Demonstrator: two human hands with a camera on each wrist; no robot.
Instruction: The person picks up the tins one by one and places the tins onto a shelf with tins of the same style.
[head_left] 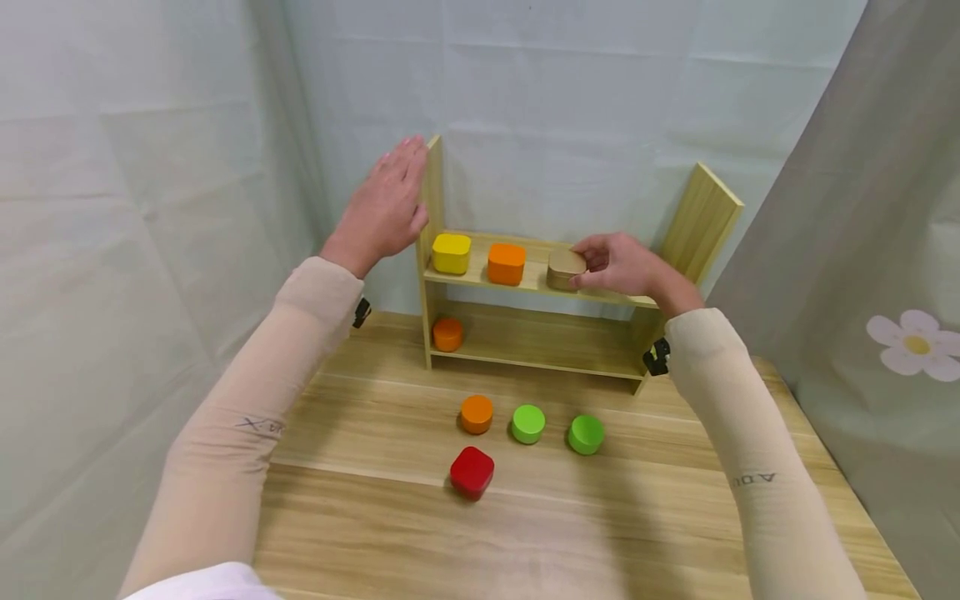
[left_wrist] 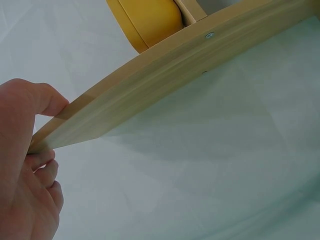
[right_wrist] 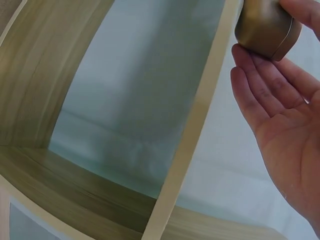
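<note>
On upper shelf [head_left: 536,279] edge, right hand [head_left: 626,265] grip pinches tan block [head_left: 566,268] (left hand [head_left: 384,208] flat on side panel [head_left: 432,187]).

A smooth, matt tan block [head_left: 566,267] is held in the right grip. Beneath it, pale wood grain with a satin finish is shown on the shelf [head_left: 525,283] and the worktop [head_left: 375,517]. Creased cloth [head_left: 150,167] is hung behind.

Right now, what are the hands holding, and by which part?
The right hand pinches the tan box by its sides on the upper shelf. The left hand steadies the rack's left upright.
</note>
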